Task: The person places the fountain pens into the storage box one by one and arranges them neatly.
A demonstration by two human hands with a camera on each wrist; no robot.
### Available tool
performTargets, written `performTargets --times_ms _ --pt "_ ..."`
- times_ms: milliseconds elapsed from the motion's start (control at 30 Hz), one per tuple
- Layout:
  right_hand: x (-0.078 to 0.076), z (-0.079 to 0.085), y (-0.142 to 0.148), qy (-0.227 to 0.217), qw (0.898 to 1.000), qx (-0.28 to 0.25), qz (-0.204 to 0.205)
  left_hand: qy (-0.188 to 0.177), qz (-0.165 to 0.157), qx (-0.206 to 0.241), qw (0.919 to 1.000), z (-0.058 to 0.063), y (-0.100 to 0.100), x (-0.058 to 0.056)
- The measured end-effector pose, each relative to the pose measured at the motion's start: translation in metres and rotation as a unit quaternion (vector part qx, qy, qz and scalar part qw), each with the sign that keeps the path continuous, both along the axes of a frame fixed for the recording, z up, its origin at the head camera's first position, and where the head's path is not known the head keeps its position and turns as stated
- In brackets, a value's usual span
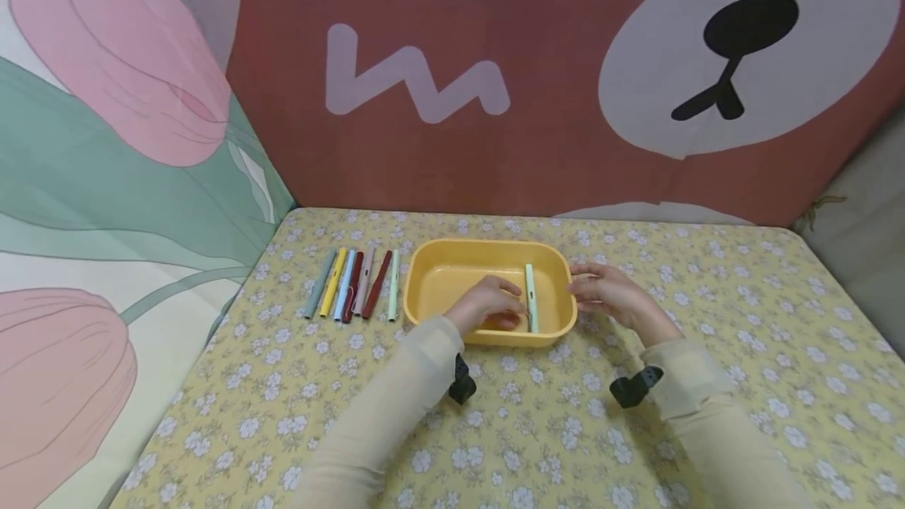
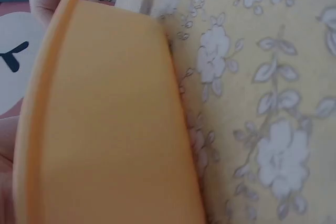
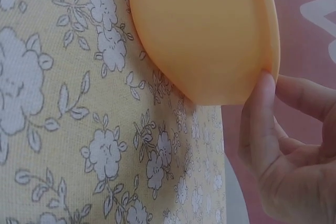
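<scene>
A yellow plastic tray (image 1: 452,251) stands on the table, and a mint-green pen (image 1: 532,297) lies inside it near the right end. My left hand (image 1: 491,303) reaches over the tray's front rim, fingers bent, with the fingertips right beside the pen's lower half. In the left wrist view the tray's outer wall (image 2: 115,114) hides most of that hand. At the right end, my right hand (image 1: 611,297) pinches the tray's rim. The right wrist view has the thumb (image 3: 262,108) against the outer wall and the other fingers by the rim.
Left of the tray lies a row of several pens: a grey-green pen (image 1: 320,283), a yellow pen (image 1: 333,283), light blue, mauve and dark red ones, and another mint-green pen (image 1: 393,285). A flowered cloth (image 1: 509,430) covers the table; printed fabric hangs behind and at the left.
</scene>
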State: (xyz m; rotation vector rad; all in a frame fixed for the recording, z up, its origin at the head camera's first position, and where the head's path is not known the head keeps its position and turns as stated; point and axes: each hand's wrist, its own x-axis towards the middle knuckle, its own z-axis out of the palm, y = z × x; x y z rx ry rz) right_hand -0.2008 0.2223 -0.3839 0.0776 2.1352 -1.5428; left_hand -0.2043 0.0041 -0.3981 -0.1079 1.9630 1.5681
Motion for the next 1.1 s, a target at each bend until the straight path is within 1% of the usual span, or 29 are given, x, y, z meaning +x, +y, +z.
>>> performTargets --times_ms 100,200,333,433,533,600,667,767,867,1033,1100 --pt "-0.001 -0.002 0.0 0.002 1.0 0.001 0.003 0.007 -0.008 0.006 0.9999 0.005 -0.009 0.0" --pt "-0.001 -0.003 0.001 0.004 1.0 0.001 0.002 0.02 -0.029 0.011 0.9993 0.013 -0.022 -0.002" --pt "-0.001 -0.001 0.001 0.005 1.0 -0.002 0.001 0.057 -0.058 0.026 0.9964 0.023 -0.048 -0.005" --pt "0.0 0.0 0.001 0.006 1.0 -0.006 0.003 0.087 -0.065 0.037 0.9934 0.031 -0.073 -0.005" --pt "0.0 0.0 0.0 0.004 1.0 -0.007 0.006 0.1 -0.054 0.034 0.9929 0.038 -0.099 -0.004" --pt "0.0 0.0 0.0 0.002 1.0 -0.007 0.006 0.113 -0.044 0.016 0.9925 0.042 -0.117 -0.003" --pt "0.001 -0.001 -0.001 0.001 1.0 -0.006 0.004 0.117 -0.022 -0.004 0.9929 0.045 -0.133 -0.002" --pt "0.0 -0.002 0.0 0.0 1.0 -0.004 -0.001 0.132 0.002 -0.036 0.9905 0.05 -0.156 -0.001" --pt "-0.001 -0.003 0.001 0.0 1.0 -0.001 -0.002 0.148 0.018 -0.059 0.987 0.052 -0.179 0.0" --pt "-0.002 -0.005 0.001 0.003 1.0 0.005 0.0 0.185 0.029 -0.087 0.9784 0.052 -0.214 0.005" --pt "-0.002 -0.005 0.001 0.002 1.0 0.005 0.0 0.193 0.031 -0.096 0.976 0.051 -0.226 0.007"
